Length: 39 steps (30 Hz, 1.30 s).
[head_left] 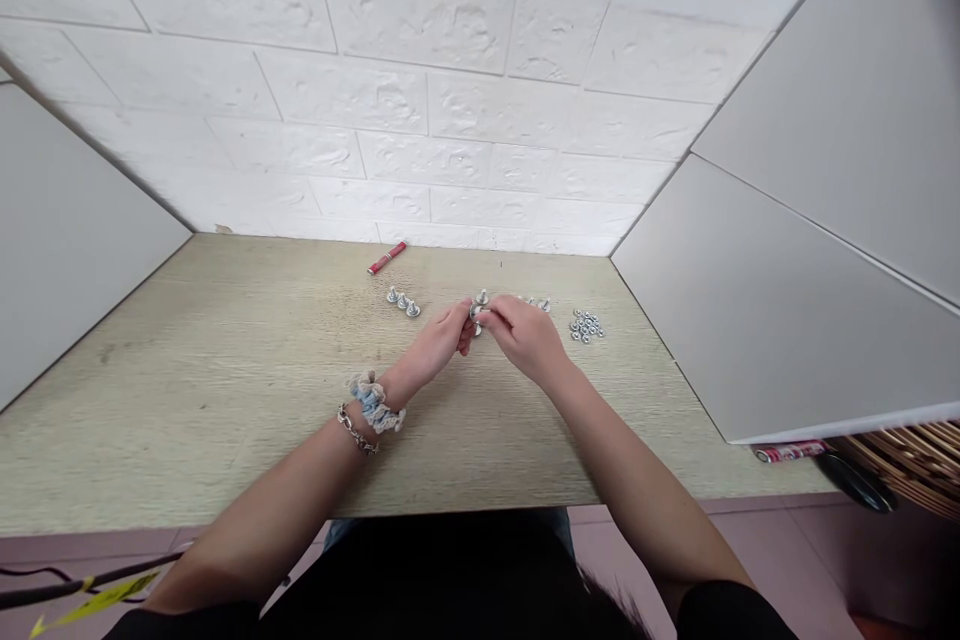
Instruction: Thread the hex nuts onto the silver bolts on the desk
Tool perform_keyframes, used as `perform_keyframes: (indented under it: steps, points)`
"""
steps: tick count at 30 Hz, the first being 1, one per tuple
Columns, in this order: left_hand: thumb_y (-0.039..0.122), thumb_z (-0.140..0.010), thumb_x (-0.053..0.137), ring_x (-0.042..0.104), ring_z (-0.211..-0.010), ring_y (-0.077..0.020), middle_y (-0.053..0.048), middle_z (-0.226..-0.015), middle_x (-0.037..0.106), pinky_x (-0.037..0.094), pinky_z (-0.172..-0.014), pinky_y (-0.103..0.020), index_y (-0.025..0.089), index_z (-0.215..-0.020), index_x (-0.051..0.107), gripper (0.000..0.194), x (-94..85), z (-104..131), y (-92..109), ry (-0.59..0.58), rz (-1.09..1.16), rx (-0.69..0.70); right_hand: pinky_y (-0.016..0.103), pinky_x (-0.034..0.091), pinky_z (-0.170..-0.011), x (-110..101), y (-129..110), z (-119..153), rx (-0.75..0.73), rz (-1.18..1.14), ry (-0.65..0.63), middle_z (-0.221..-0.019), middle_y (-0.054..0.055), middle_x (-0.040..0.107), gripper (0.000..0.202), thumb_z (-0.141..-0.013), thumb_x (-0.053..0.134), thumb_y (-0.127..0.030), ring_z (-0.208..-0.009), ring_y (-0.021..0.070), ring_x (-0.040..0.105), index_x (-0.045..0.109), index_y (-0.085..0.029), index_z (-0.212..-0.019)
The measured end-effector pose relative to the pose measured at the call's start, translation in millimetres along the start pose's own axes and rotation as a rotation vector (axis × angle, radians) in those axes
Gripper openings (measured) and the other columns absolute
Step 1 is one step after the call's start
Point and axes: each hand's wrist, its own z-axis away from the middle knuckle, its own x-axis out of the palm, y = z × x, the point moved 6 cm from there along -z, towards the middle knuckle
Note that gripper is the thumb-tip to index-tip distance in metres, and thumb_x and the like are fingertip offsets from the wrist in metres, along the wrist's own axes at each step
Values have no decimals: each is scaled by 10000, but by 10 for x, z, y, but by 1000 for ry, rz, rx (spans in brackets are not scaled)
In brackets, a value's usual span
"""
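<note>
Near the middle of the table, my left hand (pixel 444 335) is closed around a small silver bolt (pixel 475 313). Thumb and fingertips of my right hand (pixel 527 335) pinch at the same bolt; its exact shape is partly covered by the fingers. Just behind the hands a bolt with a wide washer (pixel 482 297) stands upright, head down. Left of my left hand, a short slanted row of similar bolts (pixel 403 302) stands on the table. More bolts (pixel 544 304) show behind my right hand, partly hidden. To the right lies a cluster of several small silver nuts (pixel 586 325).
A red tube (pixel 387 258) lies at the back of the wooden table (pixel 247 370), near the white brick-patterned wall (pixel 390 100). Grey panels (pixel 795 310) rise at both sides. Another red tube (pixel 790 452) and a wicker item (pixel 911 460) are at the right front.
</note>
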Motion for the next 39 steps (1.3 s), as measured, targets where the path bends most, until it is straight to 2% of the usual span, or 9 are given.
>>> perform_keyframes:
  steps: [3,5,9,15,21,25,28,33,39]
  points:
    - [435,-822,338,324,-445,-88,39,-508,292,341,-463,-233,187,-538,324,377,14,-11,-11,-7,22,-7,235,311,-500,-29,94,21,125,-10,19,-488,9,485,547,-891,169,-477,-495,121,468,463,-186,-534]
    - [430,-823,335,325,-443,-85,39,-510,294,342,-460,-231,187,-539,317,374,13,-17,-14,-4,35,-11,230,318,-495,-55,99,27,132,-74,46,-504,-5,486,503,-886,194,-486,-477,111,456,498,-185,-622]
    - [395,-833,305,330,-455,-84,35,-518,311,344,-462,-224,183,-559,328,347,-11,-11,1,13,4,-11,222,375,-521,-38,8,12,46,-161,9,-776,1,592,275,-831,432,-393,-540,100,493,477,-215,-1036]
    - [378,-848,269,349,-471,-91,28,-514,332,343,-467,-226,182,-564,334,350,-24,7,40,13,-96,4,284,429,-674,64,-90,6,-81,-111,-60,-1043,50,571,248,-855,392,-234,-749,144,555,463,-237,-1093]
    - [399,-842,298,329,-458,-88,35,-507,298,340,-457,-227,183,-553,333,362,-33,-32,-24,12,-72,28,253,389,-631,75,-41,-11,-41,-87,-64,-902,30,596,172,-872,378,-287,-728,140,544,504,-218,-967]
    - [416,-841,302,331,-452,-86,36,-509,305,343,-455,-227,184,-552,327,371,-36,-46,-72,18,-74,17,234,306,-526,62,41,-7,78,0,-92,-587,4,539,420,-892,277,-428,-557,122,483,514,-188,-642]
    - [411,-838,309,315,-443,-80,42,-507,290,339,-448,-224,186,-552,311,364,-31,-47,-79,12,-26,-3,230,287,-500,5,77,6,135,-14,-34,-529,-5,508,452,-887,267,-456,-506,110,455,518,-185,-627]
    - [408,-836,314,328,-451,-83,37,-510,312,341,-450,-226,179,-559,355,362,-48,-45,-58,17,-31,9,241,392,-636,-13,-64,4,-78,-81,9,-826,18,605,213,-852,419,-317,-681,125,537,510,-213,-1014]
    - [438,-838,296,340,-459,-92,37,-509,313,344,-459,-234,186,-558,339,379,-44,-41,-69,18,-99,16,274,398,-699,44,-92,-4,-143,-18,-4,-882,48,614,194,-883,362,-256,-791,155,550,532,-196,-955]
